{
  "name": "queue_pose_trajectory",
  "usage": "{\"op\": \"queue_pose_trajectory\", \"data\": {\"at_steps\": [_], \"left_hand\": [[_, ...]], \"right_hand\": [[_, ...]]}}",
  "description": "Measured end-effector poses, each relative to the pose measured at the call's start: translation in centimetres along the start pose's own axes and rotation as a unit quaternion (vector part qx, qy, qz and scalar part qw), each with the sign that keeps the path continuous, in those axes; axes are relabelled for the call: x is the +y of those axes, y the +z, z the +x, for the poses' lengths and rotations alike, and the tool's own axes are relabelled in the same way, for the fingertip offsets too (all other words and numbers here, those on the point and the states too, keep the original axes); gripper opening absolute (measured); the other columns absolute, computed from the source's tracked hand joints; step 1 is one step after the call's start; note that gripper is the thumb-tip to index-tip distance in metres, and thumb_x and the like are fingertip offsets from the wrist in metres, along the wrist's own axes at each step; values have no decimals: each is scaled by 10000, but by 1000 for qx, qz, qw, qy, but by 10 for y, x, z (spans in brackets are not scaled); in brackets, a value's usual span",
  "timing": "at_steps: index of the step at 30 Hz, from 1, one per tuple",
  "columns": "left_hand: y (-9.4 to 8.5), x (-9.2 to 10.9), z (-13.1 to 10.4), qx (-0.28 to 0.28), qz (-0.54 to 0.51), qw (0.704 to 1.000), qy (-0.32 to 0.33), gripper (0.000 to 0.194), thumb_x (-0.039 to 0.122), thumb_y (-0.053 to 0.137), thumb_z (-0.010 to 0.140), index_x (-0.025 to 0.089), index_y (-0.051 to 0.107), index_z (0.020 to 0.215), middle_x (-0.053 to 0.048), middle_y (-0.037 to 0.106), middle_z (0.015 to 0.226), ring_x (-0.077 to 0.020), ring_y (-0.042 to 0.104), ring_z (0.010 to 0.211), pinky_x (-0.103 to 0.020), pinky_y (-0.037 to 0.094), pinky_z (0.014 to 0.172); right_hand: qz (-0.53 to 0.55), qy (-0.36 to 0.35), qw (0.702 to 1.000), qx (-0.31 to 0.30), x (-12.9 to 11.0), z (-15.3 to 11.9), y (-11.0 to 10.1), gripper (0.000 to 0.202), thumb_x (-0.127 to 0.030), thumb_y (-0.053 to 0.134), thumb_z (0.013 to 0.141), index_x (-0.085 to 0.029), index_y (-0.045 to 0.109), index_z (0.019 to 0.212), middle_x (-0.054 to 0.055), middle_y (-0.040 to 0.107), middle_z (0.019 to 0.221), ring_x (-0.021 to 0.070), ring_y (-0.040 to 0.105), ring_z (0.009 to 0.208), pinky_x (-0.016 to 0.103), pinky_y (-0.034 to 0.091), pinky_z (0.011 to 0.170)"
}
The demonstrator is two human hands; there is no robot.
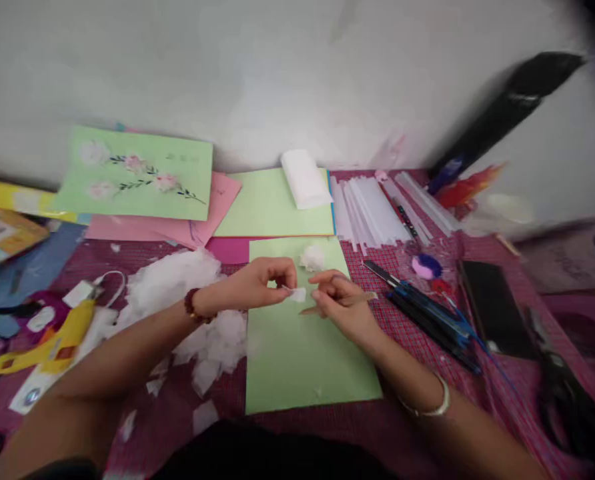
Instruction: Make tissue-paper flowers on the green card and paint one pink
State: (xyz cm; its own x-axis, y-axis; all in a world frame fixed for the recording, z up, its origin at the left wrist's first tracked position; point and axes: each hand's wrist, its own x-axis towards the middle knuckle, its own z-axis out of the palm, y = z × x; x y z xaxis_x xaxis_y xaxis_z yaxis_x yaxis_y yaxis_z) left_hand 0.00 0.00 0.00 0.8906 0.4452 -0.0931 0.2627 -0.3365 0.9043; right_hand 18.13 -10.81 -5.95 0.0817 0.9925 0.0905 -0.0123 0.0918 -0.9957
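Observation:
Over a light green sheet point(312, 367), my left hand point(265, 283) pinches a small white paper piece point(298, 294) between thumb and fingertips. Just to its right, my right hand point(345, 303) is closed on a thin tan stick point(309, 311), whose tip points left below the paper piece. The two hands are a little apart. A crumpled white paper flower point(312, 258) rests on the green sheet beyond my hands. Left of the sheet lies a heap of white paper squares point(172, 283), partly hidden by my left forearm.
A yellow glue gun point(67, 340) lies at the left. At the back are a green card with flowers point(142, 173), a white packet point(305, 179) and translucent sticks point(372, 212). A blue cutter point(427, 307), dark phone point(497, 308) and black scissors point(562, 400) lie right.

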Motion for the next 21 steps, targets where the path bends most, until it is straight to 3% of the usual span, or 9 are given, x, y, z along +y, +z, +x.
{"op": "queue_pose_trajectory", "data": {"at_steps": [7, 13, 18, 21], "left_hand": [[16, -1, 6, 17, -47, 999, 9, 124, 149, 565, 793, 172, 522, 906, 17, 570, 808, -99, 545, 723, -234, 429, 664], [24, -2, 10, 6, -101, 995, 13, 218, 150, 571, 821, 174, 503, 1027, -4, 637, 858, -108, 601, 789, -241, 453, 714], [23, -5, 8, 9, -115, 992, 42, 260, 160, 580, 843, 188, 505, 1091, -44, 662, 997, -131, 632, 929, -254, 476, 789], [23, -5, 8, 7, -122, 991, 52, 260, 161, 579, 847, 191, 508, 1096, -49, 666, 1016, -130, 638, 946, -254, 481, 803]], "right_hand": [[-35, -15, 999, 2, -4, -3, 6, 141, -298, 688, 785, -204, 586, 759, -46, 492, 625, 67, 422, 486, 208, 410, 447], [73, 63, 995, -35, -1, -4, 4, 199, -371, 697, 787, -226, 579, 858, -88, 429, 555, 77, 421, 464, 244, 512, 488], [97, 37, 994, -44, -5, -2, -4, 154, -347, 600, 855, -210, 609, 925, -72, 523, 546, 81, 496, 473, 228, 498, 498], [105, 46, 993, -35, -4, -2, -4, 162, -347, 621, 842, -212, 601, 929, -86, 504, 535, 70, 485, 455, 208, 480, 472]]}}
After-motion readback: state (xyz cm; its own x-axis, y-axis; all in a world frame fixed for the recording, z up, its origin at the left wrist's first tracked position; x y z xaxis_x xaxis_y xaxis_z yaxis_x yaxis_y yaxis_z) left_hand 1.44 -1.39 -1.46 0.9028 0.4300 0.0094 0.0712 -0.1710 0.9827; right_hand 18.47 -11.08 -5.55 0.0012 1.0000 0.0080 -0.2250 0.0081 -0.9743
